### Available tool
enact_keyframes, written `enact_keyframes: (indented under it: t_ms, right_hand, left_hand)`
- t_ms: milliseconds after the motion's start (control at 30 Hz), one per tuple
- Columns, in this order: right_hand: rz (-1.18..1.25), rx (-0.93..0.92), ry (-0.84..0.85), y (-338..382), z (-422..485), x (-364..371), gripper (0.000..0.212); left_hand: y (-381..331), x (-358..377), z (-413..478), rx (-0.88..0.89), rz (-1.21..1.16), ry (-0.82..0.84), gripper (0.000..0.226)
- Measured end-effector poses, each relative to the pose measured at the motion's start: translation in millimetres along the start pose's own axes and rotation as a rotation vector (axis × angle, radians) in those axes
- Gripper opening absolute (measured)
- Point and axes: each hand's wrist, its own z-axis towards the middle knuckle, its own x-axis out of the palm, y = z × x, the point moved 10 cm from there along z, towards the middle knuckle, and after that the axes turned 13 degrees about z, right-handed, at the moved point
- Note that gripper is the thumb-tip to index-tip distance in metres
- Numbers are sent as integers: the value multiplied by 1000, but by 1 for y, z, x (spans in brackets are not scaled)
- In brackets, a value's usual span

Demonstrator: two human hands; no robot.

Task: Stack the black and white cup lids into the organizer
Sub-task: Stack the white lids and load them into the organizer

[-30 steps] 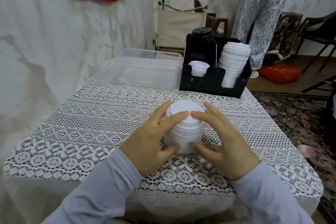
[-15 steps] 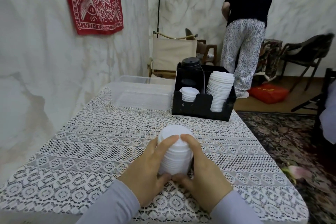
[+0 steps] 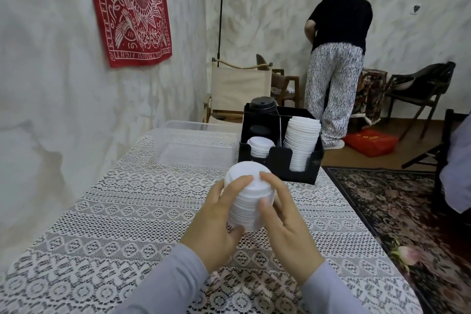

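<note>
Presently gripped near-upright stack of white plastic cup lids (image 3: 246, 196), fingers (image 3: 239, 182) of left hand (image 3: 216, 222) and right hand (image 3: 285, 224) curled round it; black compartmented organizer (image 3: 279, 158) straight ahead, apart.

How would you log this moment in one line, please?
left hand, right hand: grip white lid stack | organizer: behind, partly filled

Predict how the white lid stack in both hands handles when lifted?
The white lid stack is probably light: thin nested lids. Likely not rigid; separate layers could shear or splay, which is perhaps why left hand and right hand clasp opposite sides. It leans slightly, so top lids might slide.
</note>
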Motion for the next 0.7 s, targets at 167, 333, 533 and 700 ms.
enact_keyframes:
  t_ms: [167,333,533,700]
  right_hand:
    - [261,84,-266,-1,21,-21,26]
    - [262,91,-368,16,53,-35,21]
    - [114,17,-399,52,123,-54,20]
    - [187,189,-411,30,165,-72,27]
  left_hand:
    - [-8,1,21,-16,-93,48,74]
    - [-10,-13,60,-150,-421,-37,35]
    - [10,-20,134,-498,-681,-148,64]
    - [22,-5,177,-597,-786,-83,24]
